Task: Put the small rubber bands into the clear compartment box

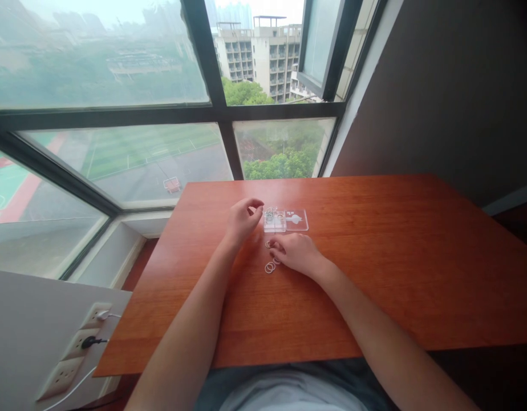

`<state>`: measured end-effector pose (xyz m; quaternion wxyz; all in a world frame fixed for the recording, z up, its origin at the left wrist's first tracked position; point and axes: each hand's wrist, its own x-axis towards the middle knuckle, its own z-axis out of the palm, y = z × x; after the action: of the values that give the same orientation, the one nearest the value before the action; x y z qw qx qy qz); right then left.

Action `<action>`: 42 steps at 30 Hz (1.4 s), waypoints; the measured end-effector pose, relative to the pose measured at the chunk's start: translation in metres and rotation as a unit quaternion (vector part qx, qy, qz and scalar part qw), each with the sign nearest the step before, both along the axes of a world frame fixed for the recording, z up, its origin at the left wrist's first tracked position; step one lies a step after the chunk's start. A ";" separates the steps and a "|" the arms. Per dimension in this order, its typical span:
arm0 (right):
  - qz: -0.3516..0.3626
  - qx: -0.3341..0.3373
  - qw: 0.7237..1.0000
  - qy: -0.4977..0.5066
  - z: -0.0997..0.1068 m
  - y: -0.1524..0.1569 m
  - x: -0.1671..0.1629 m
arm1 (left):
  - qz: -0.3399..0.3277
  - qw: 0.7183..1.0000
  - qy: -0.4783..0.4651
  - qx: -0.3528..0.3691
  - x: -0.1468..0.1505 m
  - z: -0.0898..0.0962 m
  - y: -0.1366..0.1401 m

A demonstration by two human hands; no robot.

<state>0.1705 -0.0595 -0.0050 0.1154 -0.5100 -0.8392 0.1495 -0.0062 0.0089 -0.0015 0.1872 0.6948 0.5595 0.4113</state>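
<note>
A small clear plastic box (274, 225) stands on the wooden table, divided inside, with several rings (270, 215) in its far left part. Its clear lid (304, 226), bearing a white print, lies on the right side. My left hand (243, 220) is at the box's left edge, thumb and forefinger curled together against it. Below the box, my right hand (298, 251) reaches in from the right with bent fingers, its fingertips closed at a small pale ring (267, 244). More pale rings (269, 267) lie loose on the table just under that hand, one partly covered by it.
The reddish-brown table (396, 257) reaches to a large window with dark frames (227, 137) at its far side. A grey wall (438, 97) stands to the right. At lower left, wall sockets (81, 342) hold plugs and cables near the table's edge.
</note>
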 end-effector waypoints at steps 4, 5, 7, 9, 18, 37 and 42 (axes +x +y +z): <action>-0.029 0.004 0.999 -0.041 0.002 0.003 0.007 | -0.007 1.000 -0.010 0.002 0.000 0.000 -0.001; -0.036 0.004 0.998 -0.046 0.003 0.004 0.010 | -0.009 1.000 -0.012 0.002 0.000 0.000 -0.001; -0.048 -0.004 0.998 -0.033 0.003 0.006 0.016 | -0.012 1.000 -0.015 0.002 0.000 -0.001 -0.002; -0.047 -0.017 0.999 -0.014 0.004 0.008 0.020 | -0.016 1.000 -0.016 0.002 0.000 -0.001 -0.002; -0.060 0.004 0.980 0.191 0.005 0.014 0.026 | -0.053 0.998 -0.020 -0.002 0.005 -0.002 -0.004; -0.117 -0.035 0.904 0.410 0.002 0.023 0.032 | -0.222 0.973 -0.054 -0.010 0.030 0.013 -0.022; -0.148 -0.009 0.904 0.402 0.000 0.025 0.034 | -0.125 0.990 -0.064 0.023 0.025 0.005 -0.015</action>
<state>0.2044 -0.0347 -0.0051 0.4592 -0.5260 -0.6351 0.3302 0.0186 -0.0060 0.0040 0.2565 0.7358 0.4453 0.4411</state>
